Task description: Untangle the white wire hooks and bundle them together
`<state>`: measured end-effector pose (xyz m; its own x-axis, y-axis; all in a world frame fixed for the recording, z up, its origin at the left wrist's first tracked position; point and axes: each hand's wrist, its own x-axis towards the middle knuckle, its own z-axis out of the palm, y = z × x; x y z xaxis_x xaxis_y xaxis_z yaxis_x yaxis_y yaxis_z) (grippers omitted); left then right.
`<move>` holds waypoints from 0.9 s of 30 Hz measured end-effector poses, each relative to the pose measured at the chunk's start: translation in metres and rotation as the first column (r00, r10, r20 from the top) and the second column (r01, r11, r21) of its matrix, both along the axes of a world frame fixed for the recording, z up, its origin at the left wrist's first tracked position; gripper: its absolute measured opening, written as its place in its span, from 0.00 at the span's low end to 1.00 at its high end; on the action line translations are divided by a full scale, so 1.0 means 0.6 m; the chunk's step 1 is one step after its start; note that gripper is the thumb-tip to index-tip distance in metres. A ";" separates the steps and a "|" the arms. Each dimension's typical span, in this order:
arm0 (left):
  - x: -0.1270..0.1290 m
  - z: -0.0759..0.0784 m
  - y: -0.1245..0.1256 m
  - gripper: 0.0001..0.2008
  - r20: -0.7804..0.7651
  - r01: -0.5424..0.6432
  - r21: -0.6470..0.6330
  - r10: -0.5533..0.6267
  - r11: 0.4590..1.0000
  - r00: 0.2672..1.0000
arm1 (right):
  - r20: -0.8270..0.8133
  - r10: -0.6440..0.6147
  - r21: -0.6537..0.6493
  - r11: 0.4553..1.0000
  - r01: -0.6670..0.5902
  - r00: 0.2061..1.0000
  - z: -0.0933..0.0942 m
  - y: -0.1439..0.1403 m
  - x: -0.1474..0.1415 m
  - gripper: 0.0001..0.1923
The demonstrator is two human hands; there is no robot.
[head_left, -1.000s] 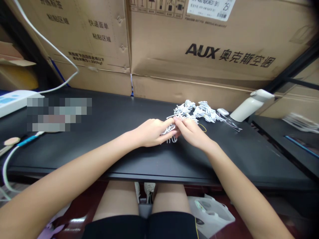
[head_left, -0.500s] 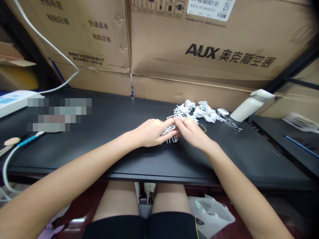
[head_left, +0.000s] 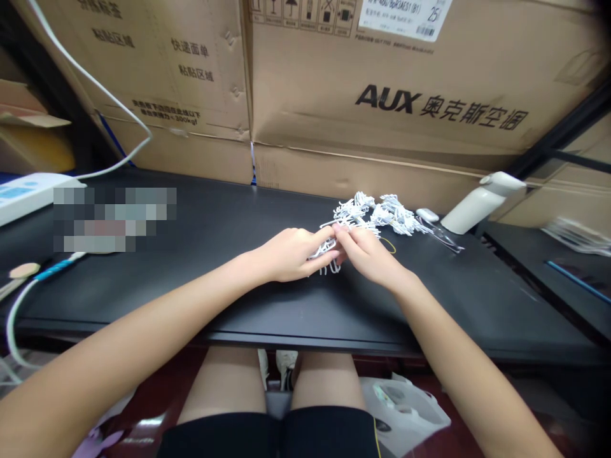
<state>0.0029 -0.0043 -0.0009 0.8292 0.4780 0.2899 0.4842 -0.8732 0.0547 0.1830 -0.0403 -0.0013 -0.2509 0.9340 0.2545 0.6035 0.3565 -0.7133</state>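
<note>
A bunch of white wire hooks (head_left: 324, 249) is held in front of me, with a few curved ends poking out below. My left hand (head_left: 294, 254) is closed around it, fingers reaching to the right. My right hand (head_left: 370, 254) meets it from the other side, thumb and fingertips pinched together at the bunch; exactly what they grip is partly hidden. Just behind my hands, more white hooks (head_left: 394, 215) lie heaped in bundles on the black table (head_left: 229, 213). A thin yellow loop, like a rubber band (head_left: 392, 245), lies beside my right hand.
To the right of the heap are a small white case (head_left: 427, 215), a clear bag-like item (head_left: 442, 235) and a cream bottle (head_left: 482, 203). Cardboard boxes (head_left: 305, 95) wall the back. A white power strip (head_left: 33, 194) and cable (head_left: 16, 318) occupy the left.
</note>
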 end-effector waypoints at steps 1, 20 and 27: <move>0.000 0.000 0.000 0.23 0.001 0.000 -0.001 0.000 1.000 1.000 | 0.002 -0.001 -0.001 1.000 0.001 1.000 0.000 0.000 0.000 0.28; -0.003 0.006 -0.002 0.19 0.129 0.015 -0.161 0.006 0.987 0.992 | -0.010 -0.094 0.083 0.992 0.095 0.996 -0.001 0.000 -0.003 0.26; -0.005 0.010 0.001 0.17 0.397 0.069 -0.409 0.110 0.910 0.911 | -0.202 -0.176 0.107 0.974 0.200 0.963 -0.011 0.007 -0.003 0.26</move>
<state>-0.0001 -0.0039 0.0051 0.6703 0.6420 0.3723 0.3591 -0.7196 0.5944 0.1809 -0.0360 -0.0078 -0.0095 0.9170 0.3987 0.5258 0.3437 -0.7780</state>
